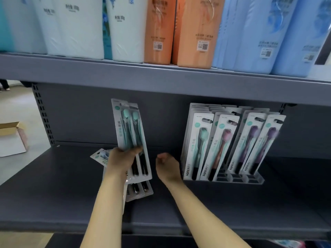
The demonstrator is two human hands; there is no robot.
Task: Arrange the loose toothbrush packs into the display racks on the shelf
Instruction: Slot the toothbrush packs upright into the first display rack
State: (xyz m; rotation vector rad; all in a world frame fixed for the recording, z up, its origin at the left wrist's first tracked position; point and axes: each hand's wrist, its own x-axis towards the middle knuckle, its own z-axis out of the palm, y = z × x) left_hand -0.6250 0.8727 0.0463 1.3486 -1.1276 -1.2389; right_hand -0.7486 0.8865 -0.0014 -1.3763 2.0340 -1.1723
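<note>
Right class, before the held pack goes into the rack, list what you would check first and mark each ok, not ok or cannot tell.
1. Left hand grips teal packs: ok.
2. How many packs it holds: cannot tell, at least two.
3. Right hand free to help: ok, it holds nothing.
4. Rack has room: ok, empty front slots on the right.
5. Colour match: ok, teal column is at the rack's left.
6. Loose packs remaining on shelf: not ok, several remain.

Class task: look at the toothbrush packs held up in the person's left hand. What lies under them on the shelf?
Under the held packs in the left hand, more loose packs lie flat on the grey shelf. Hand and forearm cover much of that pile, so its count cannot be told.
</note>
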